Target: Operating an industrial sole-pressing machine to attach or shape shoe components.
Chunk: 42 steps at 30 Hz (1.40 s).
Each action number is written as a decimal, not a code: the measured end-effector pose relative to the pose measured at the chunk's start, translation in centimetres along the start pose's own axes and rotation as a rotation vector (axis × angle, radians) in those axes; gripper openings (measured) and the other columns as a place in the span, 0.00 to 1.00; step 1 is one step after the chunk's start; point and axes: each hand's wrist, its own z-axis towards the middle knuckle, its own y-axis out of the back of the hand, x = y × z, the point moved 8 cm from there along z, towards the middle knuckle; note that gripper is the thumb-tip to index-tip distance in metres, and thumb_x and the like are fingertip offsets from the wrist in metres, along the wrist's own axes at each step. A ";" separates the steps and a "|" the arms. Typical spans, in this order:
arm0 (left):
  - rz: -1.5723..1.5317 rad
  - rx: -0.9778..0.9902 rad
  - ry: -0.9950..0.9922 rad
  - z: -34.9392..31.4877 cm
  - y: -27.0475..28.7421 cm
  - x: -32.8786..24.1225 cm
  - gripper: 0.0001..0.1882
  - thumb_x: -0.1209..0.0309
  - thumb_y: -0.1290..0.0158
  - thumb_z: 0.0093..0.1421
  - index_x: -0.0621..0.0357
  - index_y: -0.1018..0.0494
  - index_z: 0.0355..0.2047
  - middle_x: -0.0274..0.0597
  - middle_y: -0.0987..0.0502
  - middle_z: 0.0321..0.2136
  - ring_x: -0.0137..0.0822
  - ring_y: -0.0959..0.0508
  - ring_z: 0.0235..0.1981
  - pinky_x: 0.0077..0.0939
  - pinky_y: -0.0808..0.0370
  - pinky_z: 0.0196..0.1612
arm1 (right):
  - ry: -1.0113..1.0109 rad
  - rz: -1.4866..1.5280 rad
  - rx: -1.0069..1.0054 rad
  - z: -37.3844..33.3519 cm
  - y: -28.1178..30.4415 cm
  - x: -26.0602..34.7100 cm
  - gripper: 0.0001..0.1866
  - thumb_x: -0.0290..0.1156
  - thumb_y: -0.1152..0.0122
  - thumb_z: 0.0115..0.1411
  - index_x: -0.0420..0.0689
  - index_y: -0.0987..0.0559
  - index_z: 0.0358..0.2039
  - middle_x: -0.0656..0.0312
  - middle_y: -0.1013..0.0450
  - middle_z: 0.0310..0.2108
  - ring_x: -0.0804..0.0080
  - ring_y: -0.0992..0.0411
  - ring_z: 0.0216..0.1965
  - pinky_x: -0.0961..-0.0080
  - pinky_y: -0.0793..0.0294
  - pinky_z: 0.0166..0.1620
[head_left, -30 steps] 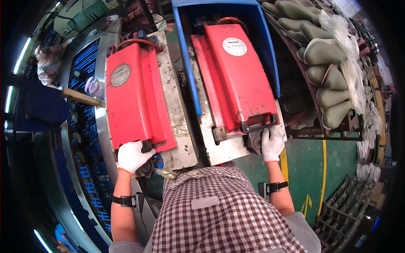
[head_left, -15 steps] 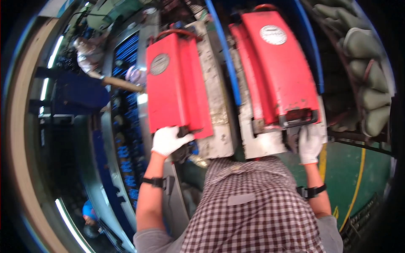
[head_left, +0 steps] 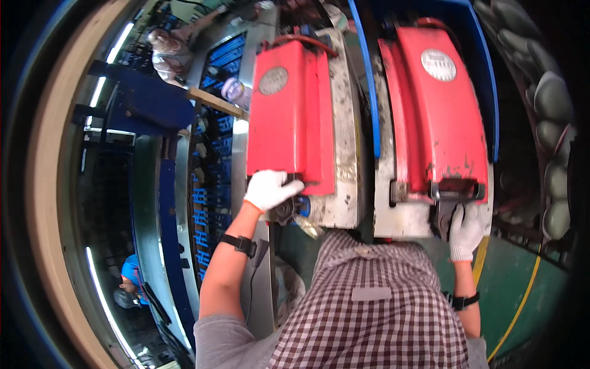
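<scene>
The left red cover [head_left: 276, 117] and the right red cover [head_left: 439, 117] lie side by side. Both are long, and their long way runs out ahead, away from the hands. The left hand [head_left: 270, 189], in a white glove, is at the near end of the left cover, with its thumb poking out to the right. The right hand [head_left: 467, 232] is nearer to the right cover. It is just below the black handle [head_left: 458, 195], beside a dark metal part [head_left: 443, 218], with its fingers close together. The view is a bit blurry, so I cannot tell if either hand is pinching anything. A blue frame [head_left: 370, 92] goes around the right cover's far end.
</scene>
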 end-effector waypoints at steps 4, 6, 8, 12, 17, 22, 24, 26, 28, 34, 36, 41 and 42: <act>-0.023 -0.032 -0.004 -0.4 -0.9 0.1 0.34 0.34 0.46 0.56 0.57 0.21 0.20 0.55 0.21 0.20 0.53 0.18 0.25 0.46 0.23 0.32 | -0.160 0.069 0.140 -1.9 -2.4 -2.7 0.09 0.33 0.42 0.68 0.39 0.22 0.38 0.43 0.25 0.35 0.39 0.26 0.39 0.51 0.26 0.42; -0.045 -0.076 -0.043 -0.6 -1.0 0.0 0.33 0.36 0.44 0.54 0.59 0.23 0.20 0.54 0.24 0.17 0.53 0.21 0.21 0.46 0.27 0.28 | -0.110 0.107 0.114 -2.3 -2.4 -2.9 0.10 0.33 0.43 0.68 0.38 0.22 0.38 0.43 0.25 0.36 0.40 0.26 0.39 0.51 0.27 0.43; -0.037 -0.032 -0.038 -0.6 -0.9 -0.3 0.34 0.36 0.44 0.54 0.61 0.23 0.20 0.56 0.24 0.18 0.54 0.20 0.22 0.45 0.25 0.30 | -0.090 0.111 0.105 -2.4 -2.3 -2.8 0.10 0.32 0.44 0.68 0.38 0.23 0.37 0.43 0.26 0.35 0.40 0.26 0.39 0.52 0.27 0.42; -0.068 -0.020 -0.015 -1.0 -0.7 -0.2 0.37 0.34 0.44 0.54 0.63 0.22 0.21 0.57 0.24 0.18 0.54 0.20 0.22 0.44 0.25 0.31 | -0.083 0.102 0.033 -1.9 -1.5 -2.0 0.09 0.30 0.42 0.65 0.37 0.26 0.30 0.44 0.27 0.32 0.41 0.27 0.37 0.51 0.29 0.41; -0.082 -0.033 -0.012 -0.8 -0.4 -0.1 0.39 0.32 0.44 0.54 0.63 0.22 0.20 0.56 0.24 0.17 0.53 0.21 0.22 0.44 0.25 0.31 | -0.109 0.137 0.054 -1.5 -1.5 -1.8 0.09 0.29 0.42 0.65 0.36 0.26 0.30 0.43 0.27 0.31 0.40 0.28 0.36 0.50 0.29 0.41; -0.069 -0.048 -0.030 -0.8 -0.2 -0.3 0.40 0.30 0.45 0.54 0.62 0.22 0.18 0.55 0.24 0.16 0.53 0.21 0.21 0.44 0.25 0.31 | -0.114 0.103 0.067 -1.6 -1.8 -2.3 0.09 0.30 0.43 0.66 0.35 0.24 0.34 0.43 0.25 0.34 0.40 0.26 0.39 0.52 0.28 0.44; -0.036 -0.087 -0.058 -0.9 -0.1 -0.5 0.40 0.30 0.46 0.55 0.62 0.23 0.18 0.55 0.25 0.16 0.52 0.20 0.22 0.44 0.24 0.32 | -0.108 0.084 0.089 -1.6 -2.0 -2.4 0.10 0.31 0.43 0.66 0.35 0.23 0.37 0.42 0.24 0.36 0.39 0.26 0.41 0.52 0.27 0.45; -0.039 -0.113 -0.075 -1.0 -0.2 -0.5 0.40 0.31 0.46 0.55 0.62 0.23 0.18 0.55 0.24 0.16 0.52 0.20 0.22 0.45 0.24 0.32 | -0.108 0.068 0.085 -1.7 -2.1 -2.4 0.10 0.31 0.43 0.66 0.35 0.22 0.36 0.43 0.24 0.35 0.40 0.26 0.40 0.51 0.27 0.45; -0.042 -0.136 -0.096 -1.1 -0.2 -0.6 0.39 0.31 0.46 0.56 0.62 0.23 0.18 0.55 0.24 0.16 0.52 0.20 0.22 0.45 0.24 0.32 | -0.106 0.073 0.070 -1.7 -1.9 -2.2 0.10 0.30 0.43 0.66 0.35 0.22 0.36 0.43 0.24 0.35 0.40 0.26 0.40 0.51 0.27 0.45; -0.020 -0.163 -0.122 -1.4 -0.2 -0.5 0.39 0.32 0.46 0.56 0.64 0.22 0.20 0.55 0.23 0.18 0.53 0.20 0.22 0.45 0.23 0.33 | -0.102 0.050 0.064 -1.9 -2.1 -2.4 0.09 0.30 0.42 0.66 0.36 0.22 0.37 0.44 0.24 0.34 0.40 0.25 0.38 0.52 0.27 0.43; 0.013 -0.131 -0.108 -1.2 -0.3 -0.4 0.38 0.33 0.46 0.57 0.62 0.21 0.22 0.54 0.23 0.19 0.52 0.19 0.23 0.45 0.23 0.33 | -0.107 0.042 0.080 -2.1 -2.5 -2.7 0.09 0.30 0.42 0.66 0.36 0.22 0.37 0.44 0.24 0.35 0.40 0.25 0.38 0.53 0.26 0.43; -0.064 -0.154 -0.171 -1.8 0.5 -1.1 0.35 0.34 0.46 0.58 0.59 0.20 0.24 0.52 0.21 0.21 0.51 0.19 0.25 0.44 0.23 0.34 | -0.145 0.014 0.028 -2.4 -2.1 -2.7 0.09 0.28 0.41 0.65 0.36 0.20 0.41 0.46 0.22 0.37 0.45 0.23 0.39 0.56 0.25 0.44; -0.072 -0.138 -0.180 -1.7 0.5 -1.2 0.35 0.34 0.46 0.58 0.58 0.19 0.25 0.52 0.21 0.22 0.51 0.18 0.25 0.43 0.22 0.34 | -0.149 0.012 0.023 -2.7 -2.3 -3.4 0.09 0.28 0.41 0.65 0.36 0.20 0.41 0.46 0.22 0.37 0.45 0.23 0.39 0.56 0.25 0.44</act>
